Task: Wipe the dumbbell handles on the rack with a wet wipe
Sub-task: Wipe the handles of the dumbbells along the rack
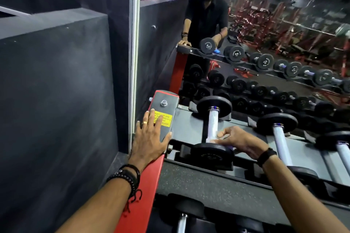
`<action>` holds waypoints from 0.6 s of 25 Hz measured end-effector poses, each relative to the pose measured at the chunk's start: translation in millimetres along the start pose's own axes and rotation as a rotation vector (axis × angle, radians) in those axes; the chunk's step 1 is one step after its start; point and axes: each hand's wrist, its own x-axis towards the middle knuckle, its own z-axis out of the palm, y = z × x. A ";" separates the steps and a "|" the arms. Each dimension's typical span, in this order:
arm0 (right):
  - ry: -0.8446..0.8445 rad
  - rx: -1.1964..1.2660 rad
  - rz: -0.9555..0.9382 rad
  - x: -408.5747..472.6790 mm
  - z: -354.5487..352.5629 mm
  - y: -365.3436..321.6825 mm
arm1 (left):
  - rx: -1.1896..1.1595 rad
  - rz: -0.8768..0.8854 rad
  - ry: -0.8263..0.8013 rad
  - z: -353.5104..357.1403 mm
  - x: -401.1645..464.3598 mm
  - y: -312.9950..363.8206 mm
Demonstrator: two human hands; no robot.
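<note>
Head view: right hand (239, 141) grips knurled silver dumbbell handle (213, 122)

Left hand (149, 138) lies flat with fingers spread; right hand (238, 141) reaches inward, fingers curled in a grip.

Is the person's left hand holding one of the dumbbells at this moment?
No, the left hand lies flat with straight fingers on the rack's end plate, beside the yellow sticker, away from the dumbbells.
</note>
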 end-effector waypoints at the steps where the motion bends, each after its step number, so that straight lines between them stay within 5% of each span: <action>1: -0.022 -0.047 0.040 1.5 -2.6 -1.1 | 0.001 -0.002 -0.004 0.4 1.0 -0.4; 4: -0.102 -0.205 0.095 9.9 -1.4 -5.3 | 0.002 -0.012 0.010 3.4 0.6 -0.8; 7: -0.057 -0.445 -0.064 20.2 4.8 -3.0 | 0.014 -0.007 0.032 3.0 -0.7 -0.5; 11: -0.349 0.067 -0.119 22.1 -7.6 15.1 | 0.026 -0.014 0.026 1.5 -2.9 0.8; 15: -0.108 -0.130 -0.143 31.7 10.2 12.5 | 0.037 -0.021 0.022 0.0 0.1 1.8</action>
